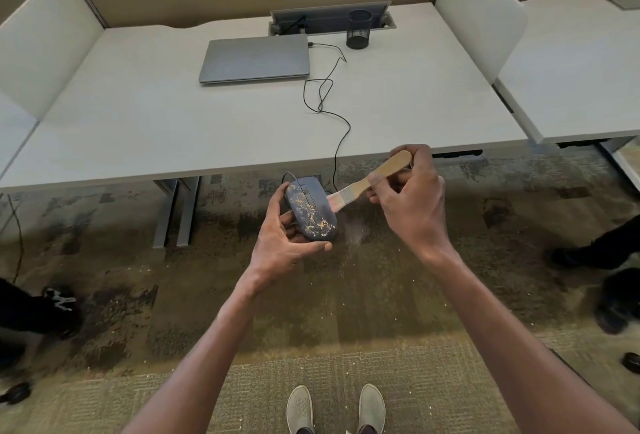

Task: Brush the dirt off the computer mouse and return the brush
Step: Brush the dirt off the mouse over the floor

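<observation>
Grey plastic, heavily mottled with tan dirt, is presented by the computer mouse [311, 211], which is held clear of the desk [242, 121] and over the carpet [173, 295], judged so that loosened dirt falls to the floor. It is cradled in the left hand [282, 243], fingers curled round its near and left sides, top face turned up for access. The brush [367, 180] is gripped by its wooden handle in the right hand [410, 198], bristles touching the mouse's right edge. A pale dust cloud is seen just below. The cable [332, 114] runs to the closed laptop [256, 57], beside a mesh pen cup [358, 29].
</observation>
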A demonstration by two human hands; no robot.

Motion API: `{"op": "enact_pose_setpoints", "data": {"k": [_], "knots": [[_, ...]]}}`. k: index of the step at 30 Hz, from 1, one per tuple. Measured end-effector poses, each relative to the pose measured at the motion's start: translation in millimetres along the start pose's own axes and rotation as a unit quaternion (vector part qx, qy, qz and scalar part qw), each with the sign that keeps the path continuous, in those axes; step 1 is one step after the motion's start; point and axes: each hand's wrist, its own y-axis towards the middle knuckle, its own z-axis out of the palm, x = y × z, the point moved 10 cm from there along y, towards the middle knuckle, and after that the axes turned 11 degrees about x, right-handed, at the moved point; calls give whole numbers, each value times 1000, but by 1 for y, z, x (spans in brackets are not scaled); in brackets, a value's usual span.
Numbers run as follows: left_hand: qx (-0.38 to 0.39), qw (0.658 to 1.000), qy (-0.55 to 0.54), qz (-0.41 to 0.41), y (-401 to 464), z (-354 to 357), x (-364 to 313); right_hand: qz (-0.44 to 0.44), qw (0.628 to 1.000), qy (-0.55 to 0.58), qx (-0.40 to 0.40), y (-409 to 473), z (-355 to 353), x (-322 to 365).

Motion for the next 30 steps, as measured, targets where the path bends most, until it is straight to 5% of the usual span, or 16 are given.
{"op": "enact_pose_setpoints", "data": {"k": [7,16,30], "knots": [[0,1000,-17,-3,-2,-4,4,13,1000,-27,9,5,4,-11],[13,1000,-4,-16,3,-7,5,-230,968,-7,101,-9,28,48],[-10,999,-3,-36,6,-13,10,-219,954,-35,200,-22,39,29]]}}
